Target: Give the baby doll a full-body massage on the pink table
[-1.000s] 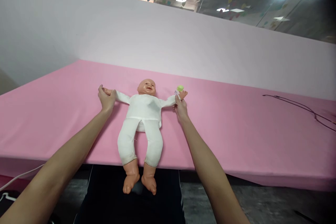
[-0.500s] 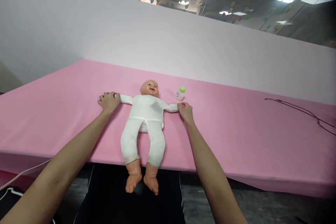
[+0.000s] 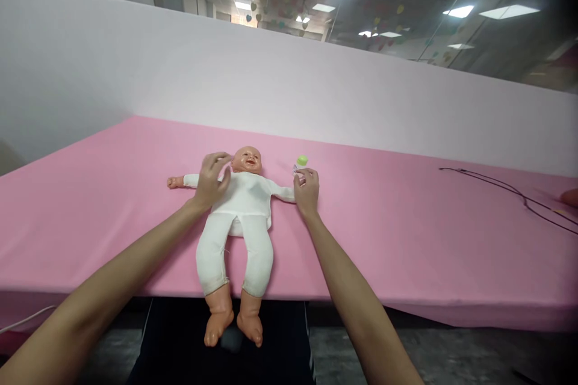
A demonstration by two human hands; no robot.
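Pink table (image 3: 383,228); bottle (image 3: 302,160), its label (image 3: 295,169) seemingly blurred.

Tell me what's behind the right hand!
Behind the right hand, a bottle shows its green cap and some markings. Its lower part and the near hand of the doll are mostly covered.

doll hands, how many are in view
1. The visible doll hand is on the pink table, left of the person's left hand. The other may be hidden behind the person's right hand.
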